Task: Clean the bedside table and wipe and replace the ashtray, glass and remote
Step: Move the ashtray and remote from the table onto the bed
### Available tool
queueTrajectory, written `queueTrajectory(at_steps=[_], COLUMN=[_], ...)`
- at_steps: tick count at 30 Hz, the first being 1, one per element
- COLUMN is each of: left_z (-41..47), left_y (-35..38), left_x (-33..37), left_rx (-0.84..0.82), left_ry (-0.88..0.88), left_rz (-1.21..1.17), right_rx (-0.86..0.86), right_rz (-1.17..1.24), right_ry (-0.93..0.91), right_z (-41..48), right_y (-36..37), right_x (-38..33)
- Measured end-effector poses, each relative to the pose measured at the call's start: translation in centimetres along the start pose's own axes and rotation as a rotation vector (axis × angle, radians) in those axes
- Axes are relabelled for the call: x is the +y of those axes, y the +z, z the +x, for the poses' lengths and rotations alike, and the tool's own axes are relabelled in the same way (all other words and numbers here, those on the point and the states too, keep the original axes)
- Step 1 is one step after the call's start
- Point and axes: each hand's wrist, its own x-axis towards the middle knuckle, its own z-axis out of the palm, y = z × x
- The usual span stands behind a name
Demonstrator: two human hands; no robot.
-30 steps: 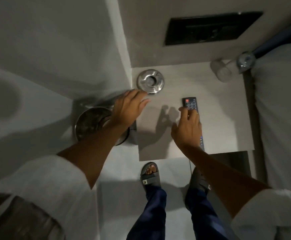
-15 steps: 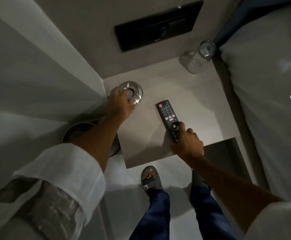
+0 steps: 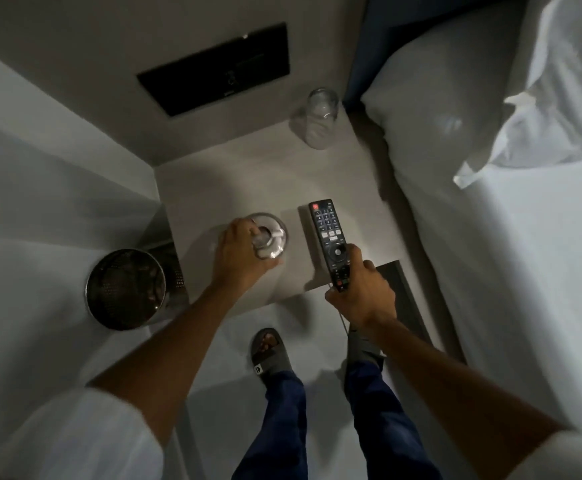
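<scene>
The grey bedside table (image 3: 220,181) stands in the corner beside the bed. My left hand (image 3: 239,254) grips the round metal ashtray (image 3: 272,237) by its left rim, over the table's front part. My right hand (image 3: 360,292) holds the lower end of the black remote (image 3: 329,237), which is lifted and points away from me, its shadow on the tabletop beneath. A clear glass (image 3: 319,117) stands upside down at the table's far right corner, untouched.
A perforated metal waste bin (image 3: 126,289) sits on the floor left of the table. The white bed (image 3: 490,220) with a pillow borders the table on the right. A black wall panel (image 3: 213,69) hangs above. My feet (image 3: 268,348) stand in front.
My left hand has closed on the ashtray and drawn it toward the table's front. My right hand has slid to the remote's lower end and raised it off the table.
</scene>
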Motion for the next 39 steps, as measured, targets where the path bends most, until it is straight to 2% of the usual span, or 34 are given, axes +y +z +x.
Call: queueTrajectory(at_steps=[11, 17, 21, 23, 27, 30, 32, 35, 39], left_z=[-9.4, -11.3, -11.6, -12.1, -12.8, -12.8, -12.6, -11.4, -8.5], left_y=[4.4, 8.0, 11.5, 13.4, 16.6, 17.6, 17.4, 15.7, 12.1], left_x=[17.8, 25.9, 30.2, 32.5, 35.9, 37.0, 36.9, 35.2, 30.9], left_rx=[0.041, -0.057, -0.122, -0.176, -0.272, -0.326, -0.300, -0.190, 0.017], left_ry=[0.469, 0.633, 0.747, 0.811, 0.924, 0.942, 0.930, 0.894, 0.858], left_rz=[0.012, -0.039, 0.004, 0.049, 0.107, 0.152, 0.168, 0.107, 0.075], right_rx=[0.328, 0.536, 0.656, 0.701, 0.732, 0.716, 0.737, 0.772, 0.743], right_rz=[0.168, 0.212, 0.248, 0.264, 0.230, 0.201, 0.146, -0.026, -0.018], right_ry=[0.180, 0.302, 0.466, 0.560, 0.626, 0.623, 0.580, 0.444, 0.153], right_z=[-8.7, -12.4, -13.3, -13.4, -13.4, -13.2, -12.7, -11.2, -8.0], right_y=[-10.3, -15.7, -19.0, -20.3, -21.4, -21.6, -21.6, -20.7, -18.7], right_x=[8.4, 12.9, 17.8, 20.4, 23.5, 24.4, 24.2, 22.2, 17.1])
